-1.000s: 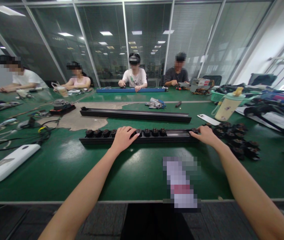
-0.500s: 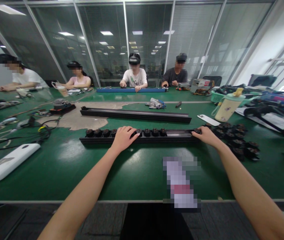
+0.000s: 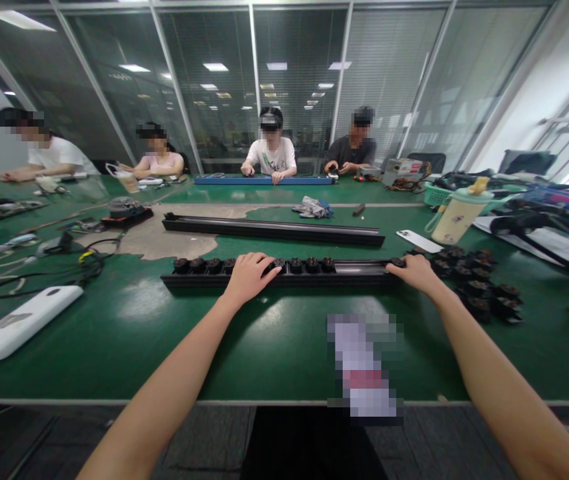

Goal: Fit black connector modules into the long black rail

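Observation:
A long black rail [image 3: 354,279] lies across the green table, with several round black parts [image 3: 313,265] seated in a row along its left and middle. My left hand [image 3: 253,273] rests over the middle of the rail, its fingers wrapped on the row and partly hiding some parts. At the rail's right end my right hand [image 3: 417,270] holds a black part [image 3: 394,263] between thumb and fingers. Between this part and the row, a stretch of the rail's channel shows bare. A second black rail [image 3: 274,230] lies behind, with no round parts in it.
Loose black parts [image 3: 479,287] are heaped at the right, near a white phone [image 3: 418,241] and a cream bottle [image 3: 457,217]. Cables and a white case [image 3: 24,323] lie left. A pixelated packet [image 3: 361,367] sits at the front edge. Several people sit opposite.
Both hands stay almost where they were on the rail. The whole view has shifted very slightly. Across the table, the dark-shirted person's hands have come closer together.

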Motion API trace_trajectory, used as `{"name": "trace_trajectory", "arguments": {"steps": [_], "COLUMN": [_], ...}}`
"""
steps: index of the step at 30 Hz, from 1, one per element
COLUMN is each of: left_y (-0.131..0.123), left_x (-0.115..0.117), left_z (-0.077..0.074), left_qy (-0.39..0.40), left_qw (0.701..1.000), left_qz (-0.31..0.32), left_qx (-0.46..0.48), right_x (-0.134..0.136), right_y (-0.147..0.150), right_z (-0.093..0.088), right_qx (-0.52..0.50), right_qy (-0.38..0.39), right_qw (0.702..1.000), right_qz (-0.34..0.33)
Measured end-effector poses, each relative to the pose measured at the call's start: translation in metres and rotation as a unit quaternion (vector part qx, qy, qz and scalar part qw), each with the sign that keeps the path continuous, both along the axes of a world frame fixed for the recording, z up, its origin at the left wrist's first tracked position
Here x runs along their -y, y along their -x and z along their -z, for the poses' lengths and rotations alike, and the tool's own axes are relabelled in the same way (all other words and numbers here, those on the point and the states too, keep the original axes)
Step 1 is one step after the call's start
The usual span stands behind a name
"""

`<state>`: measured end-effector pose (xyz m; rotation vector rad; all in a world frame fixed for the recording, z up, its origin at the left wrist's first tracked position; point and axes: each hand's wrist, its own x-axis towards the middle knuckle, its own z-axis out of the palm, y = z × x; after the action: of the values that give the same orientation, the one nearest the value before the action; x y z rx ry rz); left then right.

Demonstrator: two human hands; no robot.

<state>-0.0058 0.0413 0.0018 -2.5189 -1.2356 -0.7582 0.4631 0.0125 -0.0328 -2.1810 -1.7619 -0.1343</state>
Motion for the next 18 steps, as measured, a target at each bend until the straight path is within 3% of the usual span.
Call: {"name": "trace_trajectory", "arguments": {"steps": [5, 18], "left_y": [0.0002, 0.0], "left_x": [-0.0007, -0.0007], "left_z": [0.0006, 0.0006], "left_qy": [-0.002, -0.01], "left_qw": [1.0, 1.0], "left_qz": [0.0, -0.004], "left_qx": [-0.004, -0.009], "right_x": [-0.0006, 0.0012], "right_y": [0.0035, 0.0001], "right_z": [-0.0074, -0.0088], "right_qx": [0.05, 0.055], "right_qy": [0.107, 0.121], "right_qw": [0.991, 0.988], "right_qz": [0.062, 0.074]}}
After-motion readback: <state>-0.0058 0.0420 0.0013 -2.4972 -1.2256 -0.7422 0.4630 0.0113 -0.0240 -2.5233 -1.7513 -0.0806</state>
